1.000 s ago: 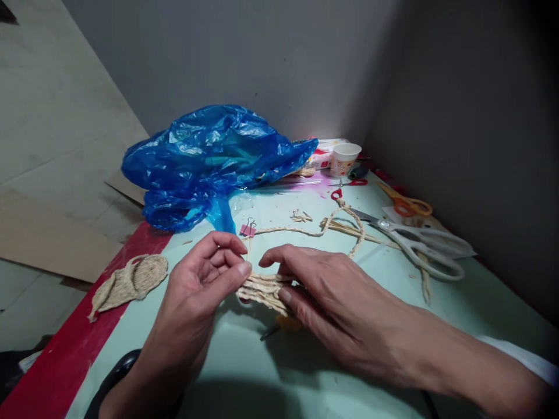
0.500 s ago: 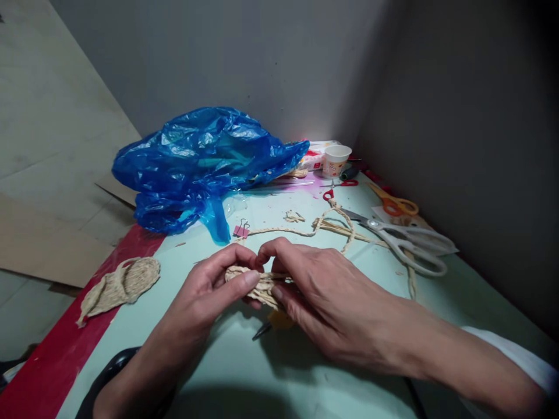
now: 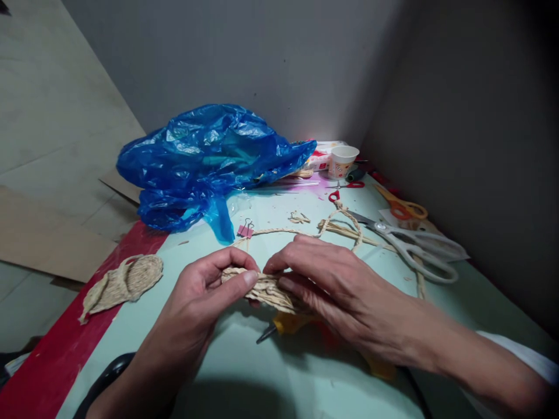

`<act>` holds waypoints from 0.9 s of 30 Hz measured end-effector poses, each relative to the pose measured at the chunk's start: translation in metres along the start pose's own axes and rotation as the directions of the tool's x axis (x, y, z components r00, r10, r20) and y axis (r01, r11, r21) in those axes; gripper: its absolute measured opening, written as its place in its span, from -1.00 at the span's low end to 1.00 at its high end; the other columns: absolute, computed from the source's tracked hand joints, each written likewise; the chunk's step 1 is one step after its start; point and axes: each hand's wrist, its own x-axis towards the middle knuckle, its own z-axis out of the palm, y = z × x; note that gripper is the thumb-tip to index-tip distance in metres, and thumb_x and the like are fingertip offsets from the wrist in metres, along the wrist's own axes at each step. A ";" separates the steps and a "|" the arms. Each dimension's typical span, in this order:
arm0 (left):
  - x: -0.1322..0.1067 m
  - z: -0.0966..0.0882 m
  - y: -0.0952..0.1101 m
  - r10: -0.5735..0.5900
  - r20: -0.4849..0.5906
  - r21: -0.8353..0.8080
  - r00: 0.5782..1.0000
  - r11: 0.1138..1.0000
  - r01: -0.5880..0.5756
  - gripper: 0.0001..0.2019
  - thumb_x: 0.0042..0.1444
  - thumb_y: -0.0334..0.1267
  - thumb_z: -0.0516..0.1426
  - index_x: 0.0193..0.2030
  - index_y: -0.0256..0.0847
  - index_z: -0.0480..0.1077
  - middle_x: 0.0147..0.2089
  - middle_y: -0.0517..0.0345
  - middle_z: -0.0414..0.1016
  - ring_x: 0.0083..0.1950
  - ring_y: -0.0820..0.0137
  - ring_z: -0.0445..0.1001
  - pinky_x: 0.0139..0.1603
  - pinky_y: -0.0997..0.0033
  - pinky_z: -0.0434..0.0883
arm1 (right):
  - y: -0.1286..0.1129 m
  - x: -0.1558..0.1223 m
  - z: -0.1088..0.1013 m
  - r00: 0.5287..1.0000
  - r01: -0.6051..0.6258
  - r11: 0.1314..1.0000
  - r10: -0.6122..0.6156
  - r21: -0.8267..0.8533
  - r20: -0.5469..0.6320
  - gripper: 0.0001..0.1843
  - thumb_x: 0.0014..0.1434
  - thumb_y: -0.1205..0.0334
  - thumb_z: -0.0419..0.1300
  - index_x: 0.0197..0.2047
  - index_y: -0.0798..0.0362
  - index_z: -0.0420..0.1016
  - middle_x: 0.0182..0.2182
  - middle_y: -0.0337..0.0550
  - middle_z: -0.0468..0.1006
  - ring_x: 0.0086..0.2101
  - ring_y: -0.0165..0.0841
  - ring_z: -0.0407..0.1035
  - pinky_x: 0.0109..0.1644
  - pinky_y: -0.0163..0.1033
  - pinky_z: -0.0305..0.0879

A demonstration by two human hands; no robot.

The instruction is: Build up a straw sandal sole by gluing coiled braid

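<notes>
Between both hands is a small braided straw piece [image 3: 266,291], pale tan, with its ridged side facing up. My left hand [image 3: 209,297] pinches its left end, thumb on top and fingers behind. My right hand [image 3: 336,285] closes on its right end, which the thumb and fingers partly hide. Beneath the right hand lies a yellow glue gun [image 3: 290,323], its dark nozzle pointing left; the hand covers most of it. A small straw slipper [image 3: 124,285] with a strap rests at the table's left edge.
A blue plastic bag [image 3: 209,157] fills the back left. Behind the hands are a pink binder clip [image 3: 245,230] and a braided cord [image 3: 283,231]. To the right lie large grey-handled scissors [image 3: 406,244] and orange-handled scissors [image 3: 404,208]. A paper cup [image 3: 343,162] stands at the back.
My right hand has shifted slightly right along the straw piece, its index finger lower now. More of the piece and of the glue gun shows. The view has turned a little.
</notes>
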 end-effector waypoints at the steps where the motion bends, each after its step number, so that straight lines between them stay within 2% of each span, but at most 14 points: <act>1: 0.000 0.000 0.000 -0.002 -0.005 0.001 1.000 1.000 0.002 -0.78 0.03 -0.10 0.35 -0.32 -0.18 0.51 -0.48 0.16 0.50 -0.43 0.42 0.40 -0.40 0.51 0.29 | 0.001 0.000 0.001 1.000 0.017 1.000 -0.017 0.000 -0.010 -0.78 0.45 0.35 -0.01 -0.15 0.14 0.45 -0.32 -0.20 0.42 -0.27 -0.39 0.23 -0.17 -0.28 0.14; 5: 0.000 0.000 -0.003 0.000 -0.009 0.046 1.000 0.999 0.001 -0.78 0.05 -0.08 0.34 -0.31 -0.17 0.50 -0.48 0.20 0.44 -0.44 0.44 0.32 -0.42 0.50 0.22 | 0.002 0.000 0.001 0.998 0.060 0.998 -0.060 -0.005 -0.012 -0.80 0.34 0.48 0.03 -0.18 0.21 0.49 -0.35 -0.18 0.41 -0.27 -0.38 0.20 -0.17 -0.26 0.12; 9: 0.000 0.001 -0.004 0.035 0.009 0.075 0.999 0.997 -0.035 -0.79 0.08 -0.08 0.31 -0.34 -0.16 0.47 -0.49 0.26 0.32 -0.46 0.48 0.21 -0.44 0.50 0.15 | 0.002 -0.001 -0.001 0.998 0.066 0.998 -0.066 0.007 -0.020 -0.77 0.32 0.48 0.01 -0.19 0.21 0.50 -0.36 -0.17 0.43 -0.27 -0.38 0.21 -0.16 -0.26 0.12; 14: 0.002 0.004 -0.005 0.184 -0.031 0.036 0.983 0.983 -0.182 -0.84 0.07 -0.19 0.32 -0.31 -0.13 0.44 -0.37 0.22 0.41 -0.30 0.40 0.30 -0.29 0.49 0.23 | 0.002 -0.002 -0.003 0.997 0.072 0.997 -0.071 0.011 -0.031 -0.75 0.30 0.47 -0.01 -0.17 0.20 0.50 -0.35 -0.16 0.45 -0.26 -0.37 0.23 -0.13 -0.25 0.13; 19: 0.002 0.008 -0.007 0.162 -0.008 -0.042 0.987 0.986 -0.162 -0.84 0.07 -0.24 0.32 -0.29 -0.11 0.40 -0.37 0.24 0.41 -0.33 0.42 0.25 -0.32 0.47 0.19 | 0.004 0.000 -0.002 0.993 0.115 0.993 -0.115 -0.016 0.001 -0.71 0.28 0.46 -0.04 -0.24 0.21 0.51 -0.37 -0.13 0.44 -0.30 -0.36 0.24 -0.14 -0.22 0.14; 23: 0.003 0.007 -0.009 0.179 -0.006 -0.029 0.984 0.983 -0.179 -0.84 0.05 -0.26 0.31 -0.31 -0.12 0.39 -0.36 0.21 0.43 -0.29 0.38 0.27 -0.28 0.45 0.20 | 0.008 0.002 -0.002 0.991 0.136 0.990 -0.136 0.027 0.012 -0.69 0.27 0.47 -0.07 -0.26 0.16 0.49 -0.40 -0.18 0.43 -0.34 -0.39 0.26 -0.05 -0.20 0.17; 25: 0.005 0.006 -0.010 0.194 -0.019 -0.005 0.981 0.981 -0.194 -0.85 0.05 -0.26 0.31 -0.32 -0.13 0.40 -0.35 0.20 0.43 -0.28 0.37 0.28 -0.27 0.44 0.21 | 0.007 0.001 -0.002 0.995 0.097 0.995 -0.098 0.022 0.035 -0.74 0.32 0.39 -0.03 -0.21 0.15 0.49 -0.37 -0.18 0.44 -0.30 -0.36 0.27 -0.03 -0.17 0.17; 27: 0.006 0.006 -0.010 0.214 -0.060 0.015 0.975 0.977 -0.213 -0.86 0.06 -0.26 0.30 -0.32 -0.13 0.40 -0.35 0.22 0.41 -0.29 0.39 0.28 -0.28 0.45 0.23 | 0.004 0.000 0.000 0.997 0.026 0.999 -0.024 -0.029 0.070 -0.80 0.33 0.18 0.13 -0.14 0.14 0.47 -0.32 -0.16 0.44 -0.24 -0.31 0.27 -0.09 -0.16 0.18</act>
